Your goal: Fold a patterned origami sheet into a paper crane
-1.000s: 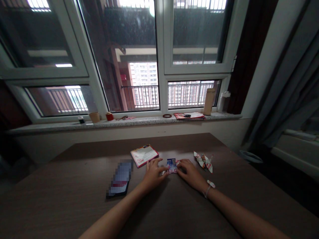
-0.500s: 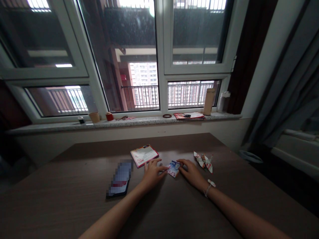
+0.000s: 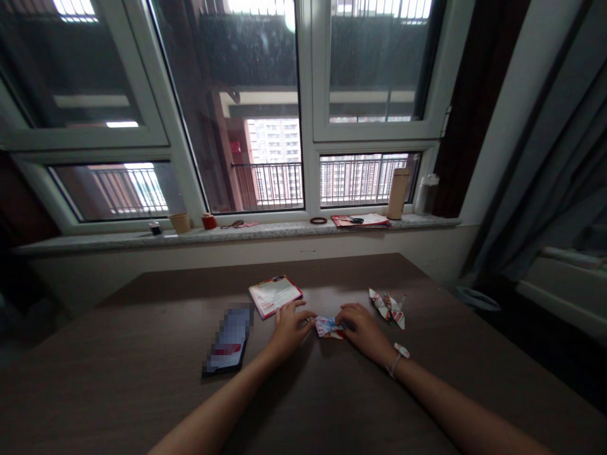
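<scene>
A small folded piece of printed paper (image 3: 327, 327), blue, white and red, lies on the dark wooden table (image 3: 142, 392) between my hands. My left hand (image 3: 289, 332) pinches its left edge with the fingers curled. From the other side my right hand (image 3: 364, 330) presses on the paper's right edge, fingers bent; a white band sits on that wrist. A finished folded paper figure (image 3: 389, 306) lies just right of my right hand.
A stack of printed sheets (image 3: 275, 294) lies behind my left hand and a dark phone (image 3: 228, 341) to its left. The window sill (image 3: 265, 232) carries cups, a bottle (image 3: 397, 193), papers and small items. A grey curtain (image 3: 559, 164) hangs at the right.
The small paper stood partly upright a second ago; it now lies lower and flatter between my hands, which have drawn slightly closer over it.
</scene>
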`<control>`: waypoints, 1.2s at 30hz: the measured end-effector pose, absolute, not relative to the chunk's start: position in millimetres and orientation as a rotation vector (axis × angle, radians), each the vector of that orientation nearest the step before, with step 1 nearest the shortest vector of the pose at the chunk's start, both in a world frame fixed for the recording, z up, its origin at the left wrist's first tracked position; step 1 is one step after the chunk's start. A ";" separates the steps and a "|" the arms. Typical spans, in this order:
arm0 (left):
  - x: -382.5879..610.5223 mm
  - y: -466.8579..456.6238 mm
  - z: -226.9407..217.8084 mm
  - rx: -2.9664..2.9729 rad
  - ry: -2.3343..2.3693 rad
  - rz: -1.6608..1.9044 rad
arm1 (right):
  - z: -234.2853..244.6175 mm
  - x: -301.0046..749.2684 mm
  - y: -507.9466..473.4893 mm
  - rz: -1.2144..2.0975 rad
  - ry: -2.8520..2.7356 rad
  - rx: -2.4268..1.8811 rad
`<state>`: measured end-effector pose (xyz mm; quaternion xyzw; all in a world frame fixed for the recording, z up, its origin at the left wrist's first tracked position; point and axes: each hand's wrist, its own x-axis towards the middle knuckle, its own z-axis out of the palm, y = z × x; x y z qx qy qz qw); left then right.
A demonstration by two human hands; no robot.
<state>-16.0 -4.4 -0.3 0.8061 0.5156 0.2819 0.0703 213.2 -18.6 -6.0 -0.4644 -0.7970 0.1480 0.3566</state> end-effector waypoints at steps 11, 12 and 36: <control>-13.5 -10.3 5.2 2.414 1.541 0.780 | -1.7 212.6 -24.8 0.126 -2.226 -1.233; -13.5 -10.5 4.7 2.416 1.545 0.764 | -2.1 213.4 -24.0 0.123 -2.228 -1.231; -10.2 -12.2 7.5 2.536 1.521 0.723 | 5.4 211.5 -29.0 0.196 -2.207 -1.188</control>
